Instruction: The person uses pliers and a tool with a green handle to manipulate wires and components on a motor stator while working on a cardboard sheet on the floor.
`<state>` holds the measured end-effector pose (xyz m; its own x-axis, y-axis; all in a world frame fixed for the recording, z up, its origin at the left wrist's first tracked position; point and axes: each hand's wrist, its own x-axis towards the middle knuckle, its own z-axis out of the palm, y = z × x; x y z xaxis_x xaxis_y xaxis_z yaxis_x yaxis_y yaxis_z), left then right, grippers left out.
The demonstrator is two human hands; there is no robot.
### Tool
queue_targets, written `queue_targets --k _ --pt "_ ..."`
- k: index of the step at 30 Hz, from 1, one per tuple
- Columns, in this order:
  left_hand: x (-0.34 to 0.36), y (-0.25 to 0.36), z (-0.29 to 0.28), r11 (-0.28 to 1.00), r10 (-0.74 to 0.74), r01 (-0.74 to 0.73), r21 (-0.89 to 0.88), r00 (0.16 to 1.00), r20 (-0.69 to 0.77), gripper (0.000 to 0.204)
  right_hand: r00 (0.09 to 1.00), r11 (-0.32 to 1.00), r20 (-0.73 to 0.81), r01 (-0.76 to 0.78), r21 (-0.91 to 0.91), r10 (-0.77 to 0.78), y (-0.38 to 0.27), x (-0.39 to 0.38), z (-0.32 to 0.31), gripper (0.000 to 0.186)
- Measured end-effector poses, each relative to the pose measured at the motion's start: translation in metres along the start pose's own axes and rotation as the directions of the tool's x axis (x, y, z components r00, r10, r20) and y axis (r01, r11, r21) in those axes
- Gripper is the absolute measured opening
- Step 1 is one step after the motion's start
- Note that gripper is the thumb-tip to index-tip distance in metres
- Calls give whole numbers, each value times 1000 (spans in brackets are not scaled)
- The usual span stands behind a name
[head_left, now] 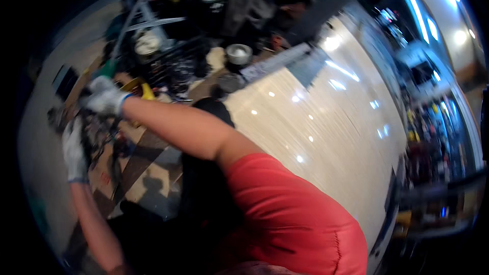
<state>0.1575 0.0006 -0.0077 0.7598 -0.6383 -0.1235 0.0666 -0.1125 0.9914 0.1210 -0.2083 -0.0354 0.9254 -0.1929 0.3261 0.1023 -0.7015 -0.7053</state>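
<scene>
Both my hands wear white work gloves with blue cuffs and are close together at the left, smeared by motion. My left hand (75, 153) points away from me beside a dark tangle of small parts (97, 135); its fingers are too blurred to read. Beyond it, my right hand (105, 98) looks curled, and what is in it cannot be made out. Against its far side shows a green object (105, 69), perhaps a handle. Just right of that hand is a yellow object (146, 90).
Cardboard (104, 178) and scraps cover the floor beneath my arms. Ahead lie a dark crate of parts (173, 69), a round metal can (239, 55) and a grey metal frame (147, 23). A shiny tiled floor (305, 132) spreads right, toward stocked shelves (433, 132).
</scene>
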Motion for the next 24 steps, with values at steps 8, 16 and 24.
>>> queue_targets --k 8,16,24 --pt "-37 79 20 980 -53 67 189 995 -79 35 984 892 142 -158 423 107 -101 -33 -83 29" --pt "-52 68 30 949 -134 155 -275 987 94 18 984 684 152 -171 709 88 -84 -44 -68 26" --pt "-49 66 35 981 -94 93 -172 996 4 28 968 696 138 -246 675 208 -91 -41 -63 24"
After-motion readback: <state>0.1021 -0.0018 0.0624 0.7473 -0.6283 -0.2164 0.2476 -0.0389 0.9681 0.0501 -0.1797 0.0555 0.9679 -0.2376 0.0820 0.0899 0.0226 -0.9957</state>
